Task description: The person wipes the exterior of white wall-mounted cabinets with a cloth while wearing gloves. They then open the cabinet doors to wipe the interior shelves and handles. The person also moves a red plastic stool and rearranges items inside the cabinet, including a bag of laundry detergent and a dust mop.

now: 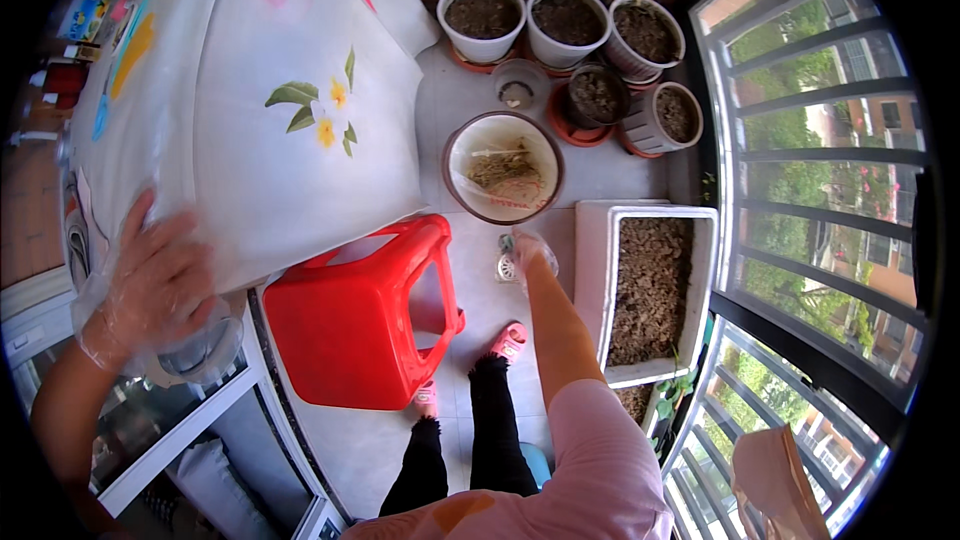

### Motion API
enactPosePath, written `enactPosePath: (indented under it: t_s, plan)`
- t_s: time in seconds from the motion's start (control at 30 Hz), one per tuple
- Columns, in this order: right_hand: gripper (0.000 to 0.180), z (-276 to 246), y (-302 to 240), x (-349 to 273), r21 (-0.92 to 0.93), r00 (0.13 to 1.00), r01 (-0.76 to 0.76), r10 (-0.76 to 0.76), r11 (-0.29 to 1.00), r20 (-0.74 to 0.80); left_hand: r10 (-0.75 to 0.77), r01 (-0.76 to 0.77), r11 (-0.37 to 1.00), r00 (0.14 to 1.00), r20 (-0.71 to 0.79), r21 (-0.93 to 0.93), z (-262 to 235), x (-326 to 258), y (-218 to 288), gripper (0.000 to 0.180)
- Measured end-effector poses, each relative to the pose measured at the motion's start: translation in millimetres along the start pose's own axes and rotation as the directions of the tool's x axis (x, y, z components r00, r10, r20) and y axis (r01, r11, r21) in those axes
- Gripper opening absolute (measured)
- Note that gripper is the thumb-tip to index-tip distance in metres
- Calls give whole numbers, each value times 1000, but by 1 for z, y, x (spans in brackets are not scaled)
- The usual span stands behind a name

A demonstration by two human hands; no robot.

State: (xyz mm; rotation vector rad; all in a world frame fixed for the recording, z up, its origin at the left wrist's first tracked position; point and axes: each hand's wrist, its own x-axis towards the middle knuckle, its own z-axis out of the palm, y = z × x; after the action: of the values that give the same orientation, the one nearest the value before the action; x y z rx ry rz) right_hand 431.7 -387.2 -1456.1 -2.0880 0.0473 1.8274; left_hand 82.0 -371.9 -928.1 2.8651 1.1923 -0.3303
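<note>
Left hand [150, 285]: in a clear glove, flat on the white flowered cloth [290, 130], near left.
Right hand [528, 248]: gloved, reaching down to the floor drain [507, 262].
Red stool [365, 315]: between both hands.
Basin [503, 166]: just beyond the drain.
White planter [650, 285]: soil-filled, right.
Round pots [565, 25]: far.

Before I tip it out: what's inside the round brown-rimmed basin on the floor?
The basin holds a small heap of dry plant scraps and a pale stick over a whitish lining. Whatever lies beneath the heap is hidden.
</note>
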Motion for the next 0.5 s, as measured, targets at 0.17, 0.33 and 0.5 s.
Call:
enactPosePath:
  t_s: [0.17,0.33,0.5]
  plan:
    - [22,15,-10,1,-179,957,282,-264,943,116,33,-33,999,999,5,10,5,-8,-6,21]
    - [17,77,26,51,132,948,137,-169,982,269,38,-39,999,998,51,5,1,-7,-7,22]
    - [20,137,3,65,241,900,203,-278,949,335,62,-64,997,996,70,31,-1,-9,-9,19]
